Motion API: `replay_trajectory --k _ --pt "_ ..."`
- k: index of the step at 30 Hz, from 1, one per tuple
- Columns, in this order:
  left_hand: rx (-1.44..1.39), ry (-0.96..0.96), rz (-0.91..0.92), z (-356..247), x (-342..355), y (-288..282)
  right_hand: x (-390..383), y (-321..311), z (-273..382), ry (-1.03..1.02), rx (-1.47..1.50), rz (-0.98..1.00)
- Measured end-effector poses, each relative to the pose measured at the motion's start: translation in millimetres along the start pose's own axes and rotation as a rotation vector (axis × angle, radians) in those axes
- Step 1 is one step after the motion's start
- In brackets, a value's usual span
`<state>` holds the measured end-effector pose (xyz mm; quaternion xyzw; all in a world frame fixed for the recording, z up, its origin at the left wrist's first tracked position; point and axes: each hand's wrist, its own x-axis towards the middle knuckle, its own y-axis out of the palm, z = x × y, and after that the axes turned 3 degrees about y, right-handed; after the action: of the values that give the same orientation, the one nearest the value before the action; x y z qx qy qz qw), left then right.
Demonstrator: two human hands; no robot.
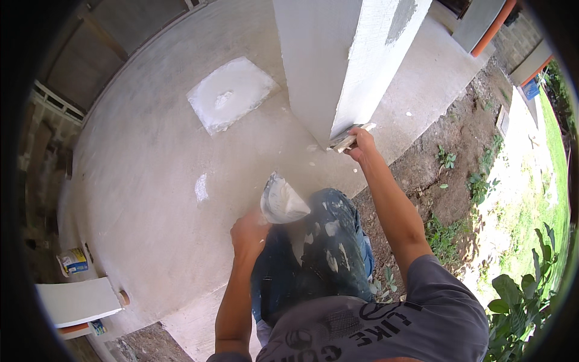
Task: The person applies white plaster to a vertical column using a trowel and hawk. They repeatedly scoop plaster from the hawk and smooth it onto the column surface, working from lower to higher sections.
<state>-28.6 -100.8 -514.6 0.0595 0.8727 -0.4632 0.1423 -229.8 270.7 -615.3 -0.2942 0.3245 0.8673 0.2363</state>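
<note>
My left hand (248, 234) is closed round the edge of a rounded, scoop-like bowl (283, 202), smeared with white plaster and held in front of my knees. My right hand (361, 146) grips a wide putty knife (344, 142) coated in white paste, its blade against the foot of a square column (316, 66). The column's right face is bright white, with a grey patch higher up; its left face is in shade. Most of the knife's handle is hidden by my fingers.
On the concrete floor (151, 181) lies a white-coated square (232, 93) with a small lump of plaster. White splashes dot the floor. A labelled tub (73, 261) stands at far left. To the right run a soil strip (446, 151), plants and grass.
</note>
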Motion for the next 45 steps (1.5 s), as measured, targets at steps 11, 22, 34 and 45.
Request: replay_trajectory --k 11,22,34,45 --pt "-0.144 0.207 -0.09 -25.4 1.9 12.5 -307.6 181.8 260.7 -0.628 -0.111 0.312" --pt "-0.125 0.334 -0.243 -76.9 -2.1 -51.9 -345.2 45.9 58.5 -1.469 -1.627 0.772" --pt "-0.357 0.105 -0.226 15.9 -37.0 -55.5 -153.1 12.2 -113.3 -0.166 -0.206 0.283" --pt "-0.238 -0.041 -0.117 83.4 -73.2 -42.6 57.1 76.5 -225.0 0.114 1.109 -0.172"
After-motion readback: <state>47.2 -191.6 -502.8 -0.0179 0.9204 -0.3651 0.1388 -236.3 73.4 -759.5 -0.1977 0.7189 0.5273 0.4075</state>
